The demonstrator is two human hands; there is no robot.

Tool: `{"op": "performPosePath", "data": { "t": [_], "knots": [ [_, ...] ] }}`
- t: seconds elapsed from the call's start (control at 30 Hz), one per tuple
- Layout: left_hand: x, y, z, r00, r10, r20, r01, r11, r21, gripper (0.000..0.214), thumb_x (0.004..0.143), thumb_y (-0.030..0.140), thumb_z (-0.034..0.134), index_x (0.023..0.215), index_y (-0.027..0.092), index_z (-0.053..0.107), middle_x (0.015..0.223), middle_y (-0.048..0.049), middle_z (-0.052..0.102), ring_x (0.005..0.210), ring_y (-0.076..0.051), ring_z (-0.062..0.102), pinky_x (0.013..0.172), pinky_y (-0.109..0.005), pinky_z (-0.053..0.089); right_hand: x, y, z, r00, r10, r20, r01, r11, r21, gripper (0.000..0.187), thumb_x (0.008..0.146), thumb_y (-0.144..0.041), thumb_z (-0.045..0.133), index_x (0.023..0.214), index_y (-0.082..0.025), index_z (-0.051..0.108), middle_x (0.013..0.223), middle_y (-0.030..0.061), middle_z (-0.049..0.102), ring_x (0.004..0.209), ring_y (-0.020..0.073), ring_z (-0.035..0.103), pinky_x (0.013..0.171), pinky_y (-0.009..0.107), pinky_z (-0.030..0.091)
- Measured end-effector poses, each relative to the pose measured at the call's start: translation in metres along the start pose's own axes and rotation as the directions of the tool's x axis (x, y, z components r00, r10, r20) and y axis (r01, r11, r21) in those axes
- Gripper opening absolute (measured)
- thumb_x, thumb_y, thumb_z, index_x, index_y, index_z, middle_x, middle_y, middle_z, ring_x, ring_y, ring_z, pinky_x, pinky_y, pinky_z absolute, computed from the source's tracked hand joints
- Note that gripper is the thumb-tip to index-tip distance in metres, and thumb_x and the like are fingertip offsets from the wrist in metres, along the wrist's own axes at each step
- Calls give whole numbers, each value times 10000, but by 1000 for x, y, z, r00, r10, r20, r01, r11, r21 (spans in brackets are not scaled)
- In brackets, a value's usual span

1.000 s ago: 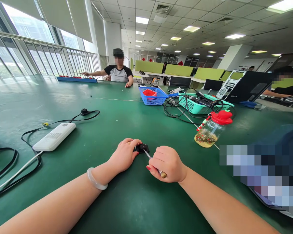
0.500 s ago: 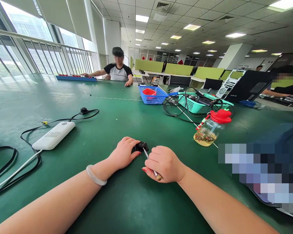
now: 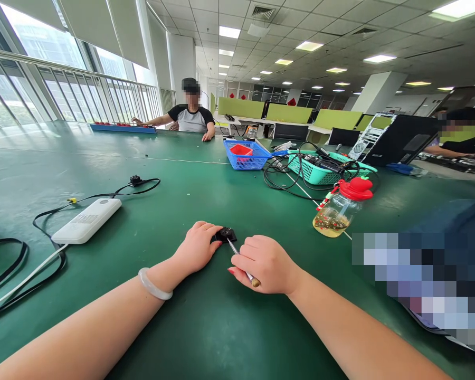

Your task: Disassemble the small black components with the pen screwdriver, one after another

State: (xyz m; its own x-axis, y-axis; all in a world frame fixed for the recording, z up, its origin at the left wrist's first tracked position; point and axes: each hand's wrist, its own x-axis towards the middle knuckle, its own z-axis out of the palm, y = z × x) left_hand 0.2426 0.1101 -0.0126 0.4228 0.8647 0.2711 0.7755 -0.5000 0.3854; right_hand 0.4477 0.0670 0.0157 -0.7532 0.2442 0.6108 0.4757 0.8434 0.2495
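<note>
The left grip (image 3: 198,246) grasps one small black part (image 3: 227,234) on one green bench (image 3: 174,332); the right grip (image 3: 266,265) is clenched around one slim tool (image 3: 235,250), tip at the part. Beyond the right grip stand two baskets (image 3: 315,175) and one red-lidded bottle (image 3: 333,220). The room has windows (image 3: 43,34) left of both grips and lit ceiling panels (image 3: 229,32).
</note>
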Motion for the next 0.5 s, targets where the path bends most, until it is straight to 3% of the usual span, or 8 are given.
{"op": "performPosePath", "data": {
  "t": [0.5],
  "knots": [
    [0, 2, -1, 998, -20, 62, 20, 1000, 4, 343, 879, 201, 514, 1211, 238, 593, 1229, -53, 642, 1209, -286, 483, 1062, -486, 404, 2, -1, -1, 998, -59, -2, 58, 997, -59, 287, 890, -212, 538, 606, -180, 518, 564, -14, 419, 589, 145, 298, 556, 291, 202]
  ]
}}
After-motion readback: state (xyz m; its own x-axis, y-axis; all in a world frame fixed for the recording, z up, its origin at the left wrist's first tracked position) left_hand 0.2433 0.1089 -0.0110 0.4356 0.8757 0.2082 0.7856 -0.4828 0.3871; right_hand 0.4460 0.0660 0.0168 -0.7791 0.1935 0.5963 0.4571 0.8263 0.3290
